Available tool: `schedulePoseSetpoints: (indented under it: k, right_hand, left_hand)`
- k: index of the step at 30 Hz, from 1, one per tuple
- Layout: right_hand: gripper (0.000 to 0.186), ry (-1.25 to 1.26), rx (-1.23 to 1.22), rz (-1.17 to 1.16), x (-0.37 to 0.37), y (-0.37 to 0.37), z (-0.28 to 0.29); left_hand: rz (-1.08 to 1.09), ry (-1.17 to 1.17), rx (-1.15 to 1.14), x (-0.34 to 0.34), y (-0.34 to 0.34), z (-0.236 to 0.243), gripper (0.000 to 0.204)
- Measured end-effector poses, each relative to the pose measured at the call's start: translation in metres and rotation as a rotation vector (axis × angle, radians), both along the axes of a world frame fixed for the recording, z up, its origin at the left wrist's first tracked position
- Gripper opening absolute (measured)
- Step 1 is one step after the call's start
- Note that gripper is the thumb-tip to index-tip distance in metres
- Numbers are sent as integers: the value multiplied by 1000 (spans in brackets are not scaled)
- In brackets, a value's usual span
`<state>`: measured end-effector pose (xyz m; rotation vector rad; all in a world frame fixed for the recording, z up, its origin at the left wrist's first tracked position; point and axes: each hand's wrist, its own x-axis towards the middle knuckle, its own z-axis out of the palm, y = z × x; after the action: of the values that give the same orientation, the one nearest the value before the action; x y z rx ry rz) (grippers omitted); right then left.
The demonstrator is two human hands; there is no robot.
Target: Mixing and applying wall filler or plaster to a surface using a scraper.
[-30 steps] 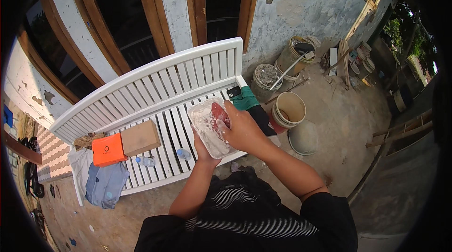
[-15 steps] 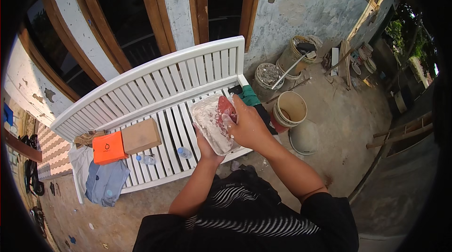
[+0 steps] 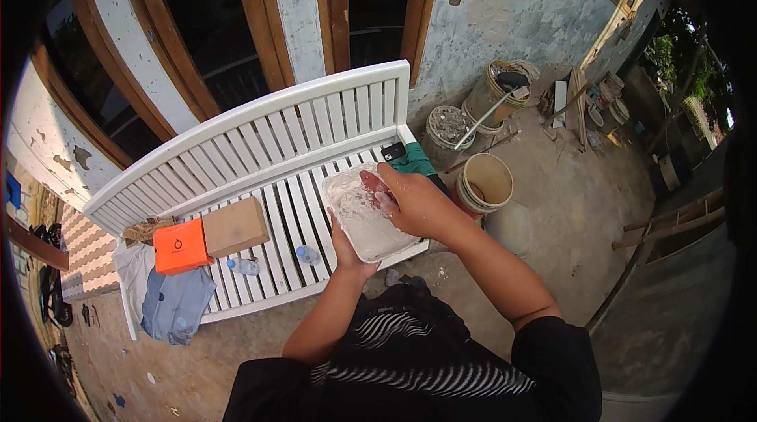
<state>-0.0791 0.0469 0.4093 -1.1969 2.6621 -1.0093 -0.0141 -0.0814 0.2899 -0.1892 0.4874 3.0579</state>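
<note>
One tray (image 3: pixel 396 252) in left hand (image 3: pixel 349 253)

A pale rectangular tray (image 3: pixel 392 254) with rounded corners is held in the air at a slant, a whitish material (image 3: pixel 364 222) spread across its inside, uneven in places. Over its upper right part sits a red tool (image 3: pixel 368 183), smeared with white and partly hidden.

Worn on the head, a wide fisheye camera looks down over the left hand (image 3: pixel 352 248) and right hand (image 3: pixel 419 201), both near, toward a white slatted bench (image 3: pixel 272 176) beyond.
</note>
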Motion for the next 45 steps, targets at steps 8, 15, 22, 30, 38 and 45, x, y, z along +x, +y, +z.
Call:
schedulePoseSetpoints:
  k: [8,15,22,30,38,45]
  right_hand:
    - [40,54,-95,-34,-13,4,16]
    - [54,77,-35,-8,-13,17,24]
    - [47,-4,14,149,-10,31,10]
    - [48,13,-139,13,-25,27,-2]
    - [34,91,-574,-284,-4,29,-11]
    - [35,163,-316,-465,36,26,-1]
  left_hand:
    - [-138,-34,164,6,-2,-4,67]
    - [-147,-94,216,2,0,3,58]
    - [-260,-12,277,4,1,7,55]
    - [-302,21,257,7,7,-1,57]
    - [-72,37,161,8,12,12,73]
    - [132,60,-13,6,23,17,78]
